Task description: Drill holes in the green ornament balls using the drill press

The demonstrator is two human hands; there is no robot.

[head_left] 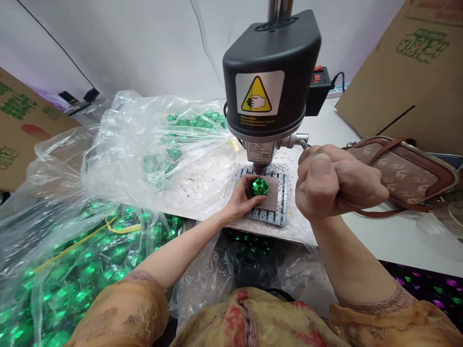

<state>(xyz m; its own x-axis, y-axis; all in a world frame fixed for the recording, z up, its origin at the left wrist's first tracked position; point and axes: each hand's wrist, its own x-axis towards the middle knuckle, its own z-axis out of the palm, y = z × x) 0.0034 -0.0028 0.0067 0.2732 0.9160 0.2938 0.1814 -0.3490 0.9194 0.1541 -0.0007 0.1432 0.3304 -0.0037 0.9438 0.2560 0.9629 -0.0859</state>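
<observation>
So the left hand (pixel 241 198) has a green ball (pixel 261 187) pinched from the side, thumb nearest the wearer and fingers curled round the far side, which probably keeps it from spinning or rolling while leaving the top clear. The ball sits on a brown pad (pixel 273 198) on the slotted base plate (pixel 282 214), right under the chuck (pixel 260 168) of the drill press (pixel 271 58) — the bit looks to be at the top of the ball, though it's too small to tell if it's actually in it. My guess is the pad is there so the bit doesn't meet bare metal. The right hand (pixel 333 180) is up at the side of the machine in a tight fist, seemingly wrapped round the feed lever (pixel 303 140); most of that is hidden by the fingers. Makes sense, since one hand steadies and the other works the machine from well away from the bit. There are dark crumbs scattered on the table (pixel 383 236) round the plate. The clear bag (pixel 126 140) with more green balls lies on the left, handy for the steadying hand, while the handbag (pixel 408 168) sits off right — out of the mess.
</observation>
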